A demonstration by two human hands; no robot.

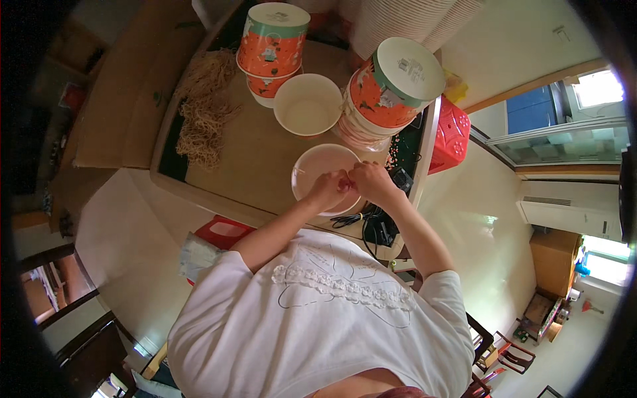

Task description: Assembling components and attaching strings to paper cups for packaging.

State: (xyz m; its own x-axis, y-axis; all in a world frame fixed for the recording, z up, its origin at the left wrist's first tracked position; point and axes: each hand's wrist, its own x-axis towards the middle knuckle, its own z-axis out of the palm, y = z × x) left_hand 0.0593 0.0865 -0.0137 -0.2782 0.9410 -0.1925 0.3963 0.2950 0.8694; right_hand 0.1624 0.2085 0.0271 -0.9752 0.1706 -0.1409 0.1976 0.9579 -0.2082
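White inside with a pinkish tint, the bowl (pixel 310 171) sits near the counter (pixel 222 188) edge closest to the person. The left hand (pixel 327 189) is over its middle and the right hand (pixel 373 180) over its rim at three o'clock. Both hands meet there, fingers (pixel 340 180) bunched tip to tip; I cannot tell whether they are clamped on anything. From the bowl, an open white tub (pixel 308 106) stands between eleven and twelve o'clock. Upturned orange tubs (pixel 271 50) with green bands are stacked at eleven, and another such stack (pixel 388 96) at one, before tilted white stacks (pixel 398 23). Tan strands (pixel 201 129) lie heaped at ten. Black cords (pixel 375 222) lie between four and five, and a red stool (pixel 450 138) is beyond the counter at two.
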